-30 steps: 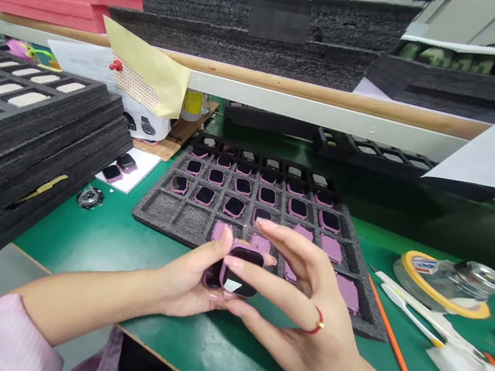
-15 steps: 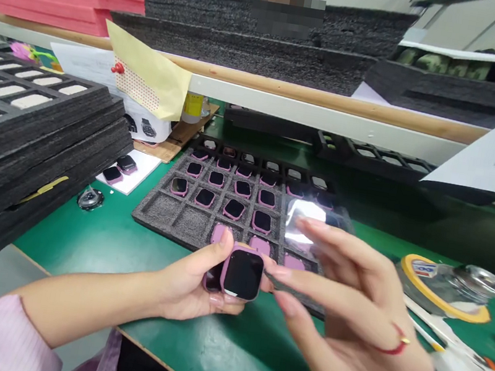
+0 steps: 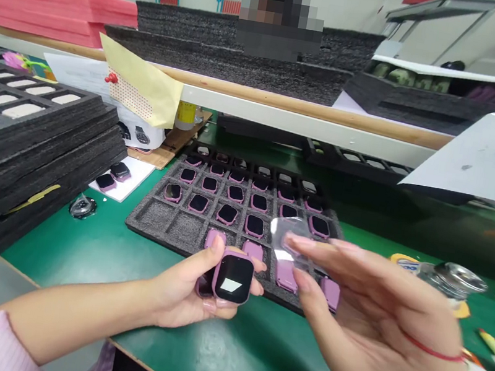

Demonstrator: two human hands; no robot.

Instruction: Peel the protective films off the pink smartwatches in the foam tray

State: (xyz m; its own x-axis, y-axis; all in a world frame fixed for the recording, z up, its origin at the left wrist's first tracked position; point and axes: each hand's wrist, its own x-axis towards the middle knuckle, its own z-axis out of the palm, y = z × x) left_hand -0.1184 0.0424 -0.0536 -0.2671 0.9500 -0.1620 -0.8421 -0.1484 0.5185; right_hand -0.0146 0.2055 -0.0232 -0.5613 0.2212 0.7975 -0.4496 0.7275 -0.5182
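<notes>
The green tabletop (image 3: 248,361) fills the lower half of the frame. At the left edge a stack of black foam trays (image 3: 21,156) stands on it. In the middle lies a single black foam tray (image 3: 148,220); most of its compartments hold small pink watch bodies, dark screens up in the far rows, while the two at its near left corner hold none.

The right hand (image 3: 377,319) comes in from the lower right, palm turned toward the camera and a red cord round the wrist. It hovers over the near right part of the tray. The left hand (image 3: 183,294) reaches in from the lower left and sits just in front of the tray's near edge.

The left fingers are closed around a pink watch (image 3: 233,278), thumb on its upper edge, its screen facing the camera just below the centre of the frame. The right thumb and forefinger pinch a clear film (image 3: 289,236), held apart from the watch, up and to its right.
</notes>
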